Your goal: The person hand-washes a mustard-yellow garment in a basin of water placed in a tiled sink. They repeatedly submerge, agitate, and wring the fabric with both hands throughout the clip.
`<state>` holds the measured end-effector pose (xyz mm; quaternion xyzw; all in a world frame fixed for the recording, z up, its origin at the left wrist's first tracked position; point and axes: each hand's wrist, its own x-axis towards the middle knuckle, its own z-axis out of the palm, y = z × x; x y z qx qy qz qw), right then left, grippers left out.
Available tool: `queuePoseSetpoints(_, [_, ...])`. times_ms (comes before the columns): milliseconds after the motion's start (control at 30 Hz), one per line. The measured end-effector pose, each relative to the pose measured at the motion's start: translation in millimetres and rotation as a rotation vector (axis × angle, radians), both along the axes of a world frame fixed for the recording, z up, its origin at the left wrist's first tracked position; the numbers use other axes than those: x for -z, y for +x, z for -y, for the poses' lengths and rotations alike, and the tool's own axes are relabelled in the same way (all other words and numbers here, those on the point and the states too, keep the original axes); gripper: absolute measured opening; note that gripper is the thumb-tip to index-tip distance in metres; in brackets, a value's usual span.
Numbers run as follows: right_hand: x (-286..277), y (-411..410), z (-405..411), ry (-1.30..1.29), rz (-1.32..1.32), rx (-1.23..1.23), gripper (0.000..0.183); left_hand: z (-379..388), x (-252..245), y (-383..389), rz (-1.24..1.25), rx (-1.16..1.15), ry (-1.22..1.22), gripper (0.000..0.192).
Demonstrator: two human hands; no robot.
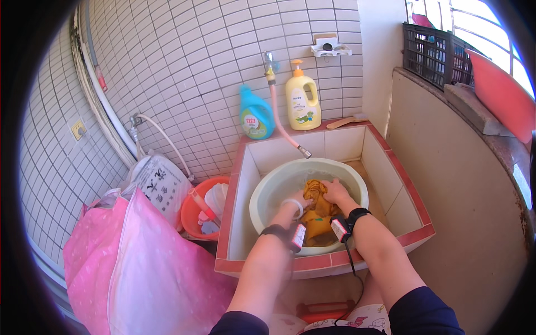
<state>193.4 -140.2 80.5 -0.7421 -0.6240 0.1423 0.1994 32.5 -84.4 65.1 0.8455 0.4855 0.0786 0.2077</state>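
Note:
A mustard-yellow wet garment (pixel 320 222) lies bunched in a pale round plastic basin (pixel 258 209) holding cloudy water. My left hand (pixel 303 198), slightly blurred, grips the bunched upper part of the fabric from the left. From the right, my right hand (pixel 336 192) has its fingers on the same bunch. A small green patch shows on the cloth below the hands. Both wrists carry strapped dark devices, and a pale bangle (pixel 298 208) circles my left wrist. The basin sits inside a tiled sink (pixel 288 145) with a red-tiled rim.
A pink hose (pixel 281 121) hangs from the tap (pixel 269 67) over the basin. Behind stand a blue detergent bottle (pixel 256 115), a yellow pump bottle (pixel 303 102) and a wooden-handled brush (pixel 347 121). An orange bucket (pixel 190 215) and a pink fabric cover (pixel 159 259) are left. A black crate (pixel 427 54) rests on the right ledge.

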Motion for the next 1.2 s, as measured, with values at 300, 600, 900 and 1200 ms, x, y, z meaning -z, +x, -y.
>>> queuePoseSetpoints(300, [17.2, 3.1, -21.1, -0.438, 0.086, -0.248, 0.037, -69.3, 98.5, -23.7, 0.545, -0.128, -0.698, 0.034])
queuePoseSetpoints(600, [-48.3, -37.9, -22.2, 0.212, -1.610, -0.172, 0.034, -27.7, 21.1, 8.5, 1.704, -0.286, -1.080, 0.040])
queuePoseSetpoints(900, [-74.5, -83.9, 12.7, 0.426, -0.885, -0.261, 0.028, -15.1, 40.8, 37.6, 1.993, -0.162, -1.205, 0.041])
queuePoseSetpoints(1200, [-54.0, -41.4, -7.1, 0.430, -0.596, 0.199, 0.047, -21.7, 36.0, 59.8, 1.590, -0.245, -1.292, 0.033])
